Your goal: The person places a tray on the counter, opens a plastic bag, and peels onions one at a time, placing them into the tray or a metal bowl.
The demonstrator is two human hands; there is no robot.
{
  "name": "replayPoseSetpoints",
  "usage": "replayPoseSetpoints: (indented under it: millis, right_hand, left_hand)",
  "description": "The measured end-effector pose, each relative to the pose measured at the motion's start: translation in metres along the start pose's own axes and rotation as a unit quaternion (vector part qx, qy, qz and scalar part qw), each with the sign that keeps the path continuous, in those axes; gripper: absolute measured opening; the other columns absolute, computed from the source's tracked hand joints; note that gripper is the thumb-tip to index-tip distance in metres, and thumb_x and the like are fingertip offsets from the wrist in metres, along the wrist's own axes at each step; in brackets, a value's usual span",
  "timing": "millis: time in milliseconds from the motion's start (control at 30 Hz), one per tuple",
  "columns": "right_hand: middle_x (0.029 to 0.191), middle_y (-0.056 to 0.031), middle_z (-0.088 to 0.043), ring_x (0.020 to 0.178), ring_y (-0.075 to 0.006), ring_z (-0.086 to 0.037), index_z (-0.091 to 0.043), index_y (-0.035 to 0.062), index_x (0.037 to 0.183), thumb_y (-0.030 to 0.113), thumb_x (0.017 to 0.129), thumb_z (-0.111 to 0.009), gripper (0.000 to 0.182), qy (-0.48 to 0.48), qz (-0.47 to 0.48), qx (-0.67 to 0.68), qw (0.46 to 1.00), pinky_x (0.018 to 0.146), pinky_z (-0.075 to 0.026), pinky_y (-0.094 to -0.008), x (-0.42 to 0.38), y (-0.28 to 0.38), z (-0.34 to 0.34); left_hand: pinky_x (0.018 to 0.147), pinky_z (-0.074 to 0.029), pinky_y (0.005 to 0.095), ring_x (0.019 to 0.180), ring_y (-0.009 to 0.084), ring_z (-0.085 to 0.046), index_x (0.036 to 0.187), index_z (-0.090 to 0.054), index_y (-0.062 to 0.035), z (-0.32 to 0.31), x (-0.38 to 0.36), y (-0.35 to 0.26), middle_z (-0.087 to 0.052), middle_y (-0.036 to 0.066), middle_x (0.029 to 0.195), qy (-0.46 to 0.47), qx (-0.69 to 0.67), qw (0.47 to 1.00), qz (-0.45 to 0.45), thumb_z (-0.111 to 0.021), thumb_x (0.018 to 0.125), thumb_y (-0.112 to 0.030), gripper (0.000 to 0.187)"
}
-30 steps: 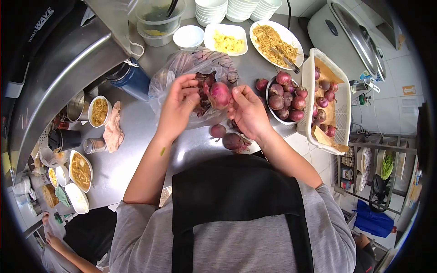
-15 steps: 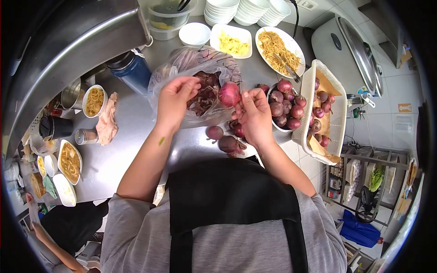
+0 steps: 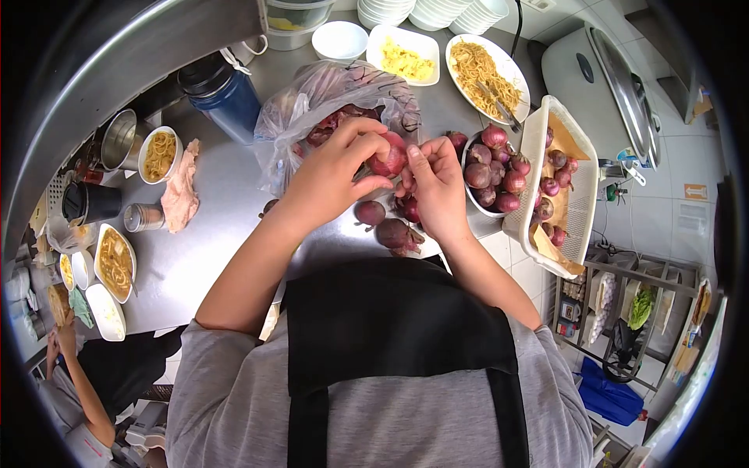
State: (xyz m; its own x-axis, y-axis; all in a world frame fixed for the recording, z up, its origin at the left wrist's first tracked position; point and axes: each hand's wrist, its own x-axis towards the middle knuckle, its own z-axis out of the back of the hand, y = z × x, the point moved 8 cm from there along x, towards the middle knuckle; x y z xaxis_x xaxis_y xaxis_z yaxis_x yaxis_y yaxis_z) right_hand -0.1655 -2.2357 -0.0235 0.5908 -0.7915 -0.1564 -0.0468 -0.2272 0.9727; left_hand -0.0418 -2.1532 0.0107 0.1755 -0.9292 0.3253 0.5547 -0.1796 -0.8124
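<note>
A red onion is held up between my two hands above the steel counter. My left hand curls over its left side, fingertips against the skin and thumb below. My right hand grips the onion from the right, thumb and fingers closed; part of the hold is hidden. Behind my left hand lies an open plastic bag with onion skins inside. Below the hands, several loose onions rest on the counter. To the right stands a bowl full of red onions.
A white basket with more onions sits at the right. Along the back are a noodle plate, a dish of yellow pieces and a white bowl. A blue flask stands left; another person's arm shows at lower left.
My left hand has moved from over the bag's skins down and right onto the onion. The onion stays in my right hand. The view has shifted slightly.
</note>
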Motion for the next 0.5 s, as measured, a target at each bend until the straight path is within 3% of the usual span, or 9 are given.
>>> replayPoseSetpoints:
  millis: [167,333,500]
  right_hand:
    - [0.073,-0.0025,-0.053,0.057,-0.0067,-0.051,-0.042,0.0052,0.095,0.012,0.099,-0.056,0.016,-0.006,0.006,-0.022,1.0,0.05,-0.047,-0.0225,0.0,0.004,0.001]
    - [0.072,-0.002,-0.053,0.055,-0.0066,-0.05,-0.043,0.0048,0.094,0.012,0.098,-0.058,0.017,-0.005,0.01,-0.077,0.997,0.048,-0.046,-0.022,-0.002,0.01,0.0]
    - [0.07,-0.0019,-0.053,0.054,-0.0065,-0.05,-0.043,0.0047,0.093,0.011,0.098,-0.06,0.018,-0.009,0.025,-0.09,0.996,0.048,-0.045,-0.0222,0.0,0.011,-0.001]
  left_hand:
    - [0.091,-0.049,0.0374,0.112,0.0286,-0.057,0.098,-0.059,-0.008,0.003,0.0,-0.003,-0.058,0.009,0.123,-0.012,-0.018,1.0,-0.002,-0.079,0.074,-0.011,0.032]
    - [0.086,-0.051,0.0359,0.104,0.0258,-0.063,0.092,-0.065,-0.0046,0.009,0.001,-0.009,-0.06,0.008,0.12,-0.038,0.01,0.998,-0.047,-0.071,0.082,-0.005,0.012]
    - [0.083,-0.053,0.0348,0.099,0.0241,-0.065,0.089,-0.065,-0.0043,0.007,-0.001,-0.002,-0.059,0.008,0.12,-0.036,-0.001,0.999,-0.013,-0.07,0.082,-0.003,0.008]
